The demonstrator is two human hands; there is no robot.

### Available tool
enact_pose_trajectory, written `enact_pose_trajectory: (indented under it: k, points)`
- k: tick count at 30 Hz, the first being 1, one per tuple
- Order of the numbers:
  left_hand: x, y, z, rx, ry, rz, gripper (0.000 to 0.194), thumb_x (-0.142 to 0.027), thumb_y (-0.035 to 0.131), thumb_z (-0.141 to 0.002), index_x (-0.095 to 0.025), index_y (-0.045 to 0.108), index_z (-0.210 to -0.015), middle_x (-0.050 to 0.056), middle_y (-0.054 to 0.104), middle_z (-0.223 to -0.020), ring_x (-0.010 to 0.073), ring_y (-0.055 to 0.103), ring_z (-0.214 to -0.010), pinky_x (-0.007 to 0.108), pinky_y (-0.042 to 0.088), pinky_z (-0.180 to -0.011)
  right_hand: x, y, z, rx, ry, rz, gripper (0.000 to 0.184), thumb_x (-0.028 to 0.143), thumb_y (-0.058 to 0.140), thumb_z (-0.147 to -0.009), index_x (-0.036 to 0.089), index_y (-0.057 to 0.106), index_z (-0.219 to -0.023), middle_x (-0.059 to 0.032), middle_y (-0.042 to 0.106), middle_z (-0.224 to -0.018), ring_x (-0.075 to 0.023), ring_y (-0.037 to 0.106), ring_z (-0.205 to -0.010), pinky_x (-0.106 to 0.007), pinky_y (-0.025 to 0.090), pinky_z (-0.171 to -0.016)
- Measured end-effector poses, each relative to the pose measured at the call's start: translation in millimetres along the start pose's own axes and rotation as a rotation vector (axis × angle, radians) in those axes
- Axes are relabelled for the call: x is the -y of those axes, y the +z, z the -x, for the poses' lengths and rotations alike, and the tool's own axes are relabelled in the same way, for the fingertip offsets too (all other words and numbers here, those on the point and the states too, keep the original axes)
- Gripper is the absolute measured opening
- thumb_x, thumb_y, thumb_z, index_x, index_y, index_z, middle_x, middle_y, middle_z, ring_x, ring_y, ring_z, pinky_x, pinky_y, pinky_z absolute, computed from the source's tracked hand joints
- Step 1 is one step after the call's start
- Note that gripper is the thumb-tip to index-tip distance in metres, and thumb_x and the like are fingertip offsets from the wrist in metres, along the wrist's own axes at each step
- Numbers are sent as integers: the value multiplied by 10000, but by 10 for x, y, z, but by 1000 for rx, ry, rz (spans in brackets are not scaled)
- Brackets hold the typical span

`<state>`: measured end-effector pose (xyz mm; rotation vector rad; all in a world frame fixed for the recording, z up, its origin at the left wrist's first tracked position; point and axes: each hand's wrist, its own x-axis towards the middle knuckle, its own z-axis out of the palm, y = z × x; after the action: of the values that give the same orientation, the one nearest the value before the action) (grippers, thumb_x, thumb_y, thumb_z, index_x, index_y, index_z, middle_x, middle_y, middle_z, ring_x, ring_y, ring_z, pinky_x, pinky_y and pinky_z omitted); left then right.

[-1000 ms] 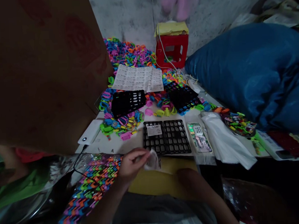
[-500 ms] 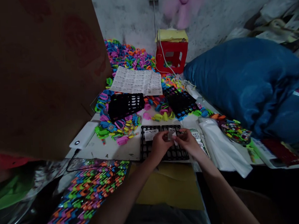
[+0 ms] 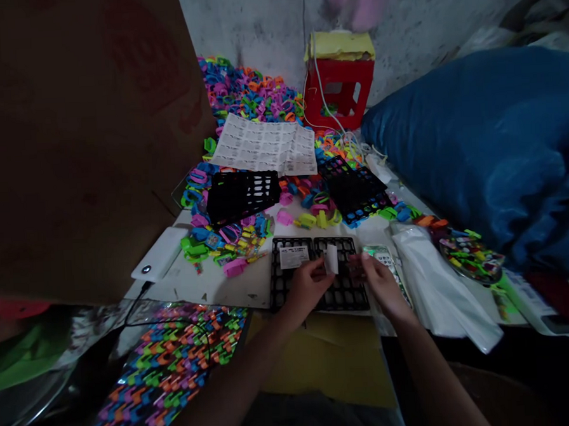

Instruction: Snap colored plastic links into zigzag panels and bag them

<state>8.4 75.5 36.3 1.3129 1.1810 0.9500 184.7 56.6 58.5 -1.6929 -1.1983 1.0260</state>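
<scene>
White paper, a small label [image 3: 332, 259], is pinched between the thumb and fingers of the left hand [image 3: 310, 289], held above the right tray [image 3: 348, 297] near its left side. From where I stand, that hand covers where the two black trays meet at the front, and whatever is printed on the label can't be read. The right hand [image 3: 384, 285] sits off the right tray's outer side, its fingertips blurred; I can't tell whether they are pressed together or parted. It hides much of the phone [image 3: 374, 250]. The left tray [image 3: 278, 296] carries another label [image 3: 294, 257], print too small to make out. Up top, the pink fan [image 3: 366, 5] is smeared and cut off, while the blue sack [image 3: 476, 139] runs out of sight at right and the box [image 3: 85, 147] blocks everything at left. Both trays lie close to the front edge of the desk [image 3: 226, 289]. Its broadest visible strip runs left of them; on the right, phone and plastic bags [image 3: 428, 282] crowd in, the bags drooping over the edge.
</scene>
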Motion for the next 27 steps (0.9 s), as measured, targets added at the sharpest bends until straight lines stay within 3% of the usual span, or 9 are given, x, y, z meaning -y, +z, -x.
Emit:
enact_pose_trajectory:
  k: [4, 8, 11, 14, 17, 20, 24, 27]
  points:
    - [-32, 29, 46, 28, 106, -124, 411, -182, 636, -775, -153, 642, -1185, 102, 662, -1072, 159, 660, -837, 293, 559, -770, 23, 101, -18, -114, -129, 225, 640, 647, 657, -687, 167, 530, -1091, -75, 656, -868, -220, 616, -746, -322, 479, -645]
    - [-31, 47, 71, 35, 140, -176, 413, -159, 608, -791, -159, 632, -1203, 99, 654, -1088, 154, 655, -869, 282, 554, -795, 2, 106, -56, -115, -145, 257, 541, 584, 667, -696, 173, 541, -1024, -30, 631, -758, -196, 590, -670, -313, 454, -630]
    - [-29, 11, 59, 39, 87, -144, 395, -143, 594, -794, -149, 637, -1186, 88, 675, -1061, 139, 657, -822, 262, 556, -754, -68, 24, -125, -28, -103, 109, 419, 538, 609, -752, 170, 612, -954, -51, 669, -787, -192, 607, -700, -322, 471, -664]
    - [-62, -59, 21, 86, 44, -199, 366, -169, 578, -822, -144, 640, -1182, 83, 698, -1009, 148, 656, -809, 274, 548, -753, -135, -59, -213, 16, 30, -76, 427, 505, 664, -684, 168, 663, -945, -63, 705, -832, -197, 621, -696, -332, 495, -644]
    - [-108, -113, -62, 70, 168, -440, 366, -190, 582, -837, -137, 644, -1193, 109, 694, -1053, 211, 626, -965, 356, 500, -887, -155, -113, -274, 63, 182, -243, 412, 444, 705, -632, 157, 682, -926, -57, 714, -792, -180, 623, -640, -306, 496, -594]
    - [-128, -122, -175, 45, 307, -669, 360, -201, 584, -843, -142, 653, -1191, 114, 690, -1095, 260, 572, -1052, 422, 444, -950, -149, -128, -296, 138, 232, -345, 407, 486, 637, -715, 142, 680, -927, -88, 720, -841, -169, 639, -654, -286, 501, -593]
    - [-115, -84, -270, 39, 312, -749, 268, -230, 567, -870, -194, 707, -1095, 72, 715, -1051, 240, 586, -980, 415, 446, -917, -189, -85, -347, 47, 136, -177, 471, 577, 622, -723, 152, 659, -924, -85, 716, -840, -183, 636, -648, -302, 506, -571]
    - [-106, -65, -264, -1, 293, -783, 263, -236, 569, -867, -215, 713, -1087, 68, 705, -1072, 242, 570, -1001, 421, 439, -913, -261, -52, -441, -20, 26, -7, 436, 508, 668, -672, 156, 662, -930, -76, 724, -834, -211, 649, -697, -317, 506, -592]
